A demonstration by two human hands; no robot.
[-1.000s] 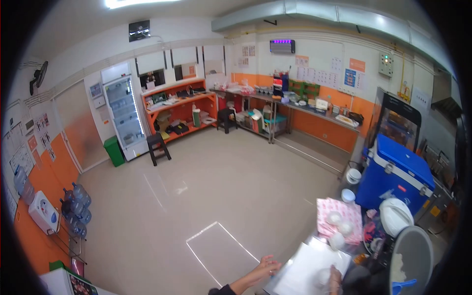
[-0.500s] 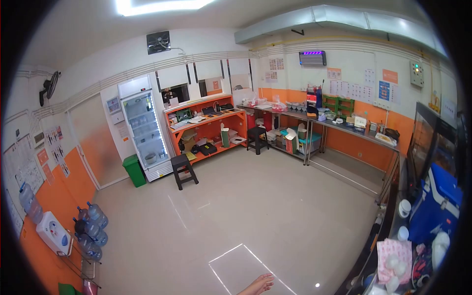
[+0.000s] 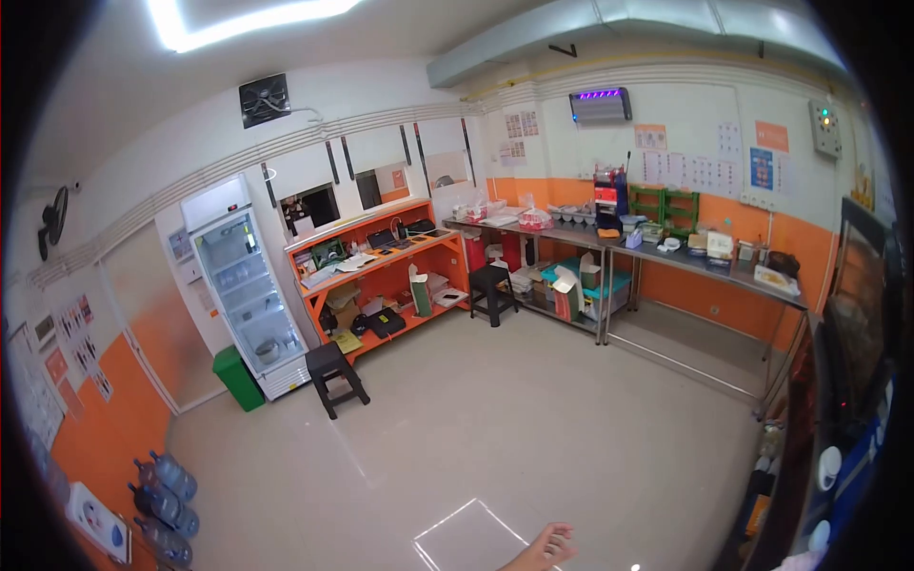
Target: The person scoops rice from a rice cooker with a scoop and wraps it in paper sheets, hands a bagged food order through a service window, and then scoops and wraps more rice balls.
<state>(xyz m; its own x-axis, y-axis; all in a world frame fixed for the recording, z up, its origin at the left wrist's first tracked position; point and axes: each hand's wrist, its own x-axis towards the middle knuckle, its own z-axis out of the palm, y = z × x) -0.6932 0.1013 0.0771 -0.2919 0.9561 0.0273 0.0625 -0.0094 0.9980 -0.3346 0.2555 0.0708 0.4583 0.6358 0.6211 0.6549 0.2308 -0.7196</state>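
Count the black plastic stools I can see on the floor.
2. One black plastic stool stands just right of the tall glass-door fridge; the other black stool stands by the right end of the orange shelving unit. Others could be out of view.

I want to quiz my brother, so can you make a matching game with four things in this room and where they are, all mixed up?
1. Left hand
2. Green bin
3. Water bottles
4. White tray

A. Near the right end of the metal table
B. At the bottom of the picture, with nothing seen in it
C. Beside the glass-door fridge
D. Grouped next to the white water dispenser

Right pairs: 1-B, 2-C, 3-D, 4-A
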